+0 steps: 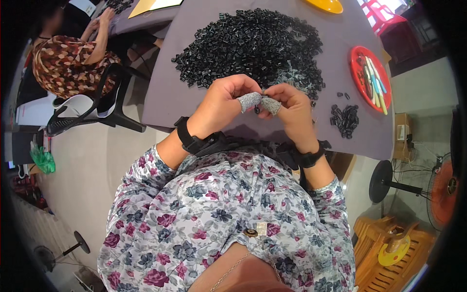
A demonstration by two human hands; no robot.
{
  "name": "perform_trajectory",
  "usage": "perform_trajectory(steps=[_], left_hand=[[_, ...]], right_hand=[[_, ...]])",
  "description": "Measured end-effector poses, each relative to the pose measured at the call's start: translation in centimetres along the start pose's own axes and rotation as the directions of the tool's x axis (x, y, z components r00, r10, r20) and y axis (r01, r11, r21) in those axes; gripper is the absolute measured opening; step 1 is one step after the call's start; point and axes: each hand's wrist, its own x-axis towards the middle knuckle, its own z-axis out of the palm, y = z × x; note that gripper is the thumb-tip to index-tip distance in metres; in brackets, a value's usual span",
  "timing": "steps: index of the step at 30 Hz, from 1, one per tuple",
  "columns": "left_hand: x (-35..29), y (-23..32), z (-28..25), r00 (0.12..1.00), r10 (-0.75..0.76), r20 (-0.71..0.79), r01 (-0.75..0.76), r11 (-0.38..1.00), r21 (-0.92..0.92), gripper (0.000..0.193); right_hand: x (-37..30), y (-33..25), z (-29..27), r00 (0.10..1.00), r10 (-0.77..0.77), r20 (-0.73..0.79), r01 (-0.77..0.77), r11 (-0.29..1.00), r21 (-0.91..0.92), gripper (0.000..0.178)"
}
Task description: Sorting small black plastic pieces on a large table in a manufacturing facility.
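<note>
My left hand (227, 100) and my right hand (287, 104) meet over the near part of the table, fingertips pinched together. Grey knit covers wrap both thumbs. Between the fingertips is a small black plastic piece (258, 110), mostly hidden by the thumbs. Just beyond my hands spreads a large heap of small black plastic pieces (248, 46). Greyish-green scraps (293, 77) lie on the heap's near right side, close to my right hand. A smaller pile of black pieces (345, 120) sits to the right of that hand.
A red plate (357, 86) with several pen-like tools stands at the table's right edge. A yellow dish (327, 5) is at the far side. On the left, another person (80, 63) sits by a black chair (104, 100). A fan (442, 194) and wooden chair (389, 263) stand right.
</note>
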Motion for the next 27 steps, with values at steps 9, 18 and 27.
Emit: perform_trajectory(steps=[9, 18, 27], left_hand=[[0.0, -0.4, -0.1, 0.999, -0.042, -0.017, 0.043, 0.998, 0.052, 0.014], [0.1, -0.5, 0.2, 0.998, -0.062, 0.008, 0.061, 0.996, 0.068, 0.012], [-0.1, -1.9, 0.0, 1.000, -0.029, 0.009, 0.028, 0.999, 0.020, 0.011]], right_hand=[[0.1, -0.3, -0.4, 0.997, -0.060, -0.050, 0.060, 0.998, 0.001, 0.009], [-0.1, -0.7, 0.5, 0.997, 0.029, -0.069, -0.032, 0.999, -0.043, 0.008], [-0.3, -0.2, -0.5, 0.993, 0.107, 0.053, -0.106, 0.994, -0.027, 0.011]])
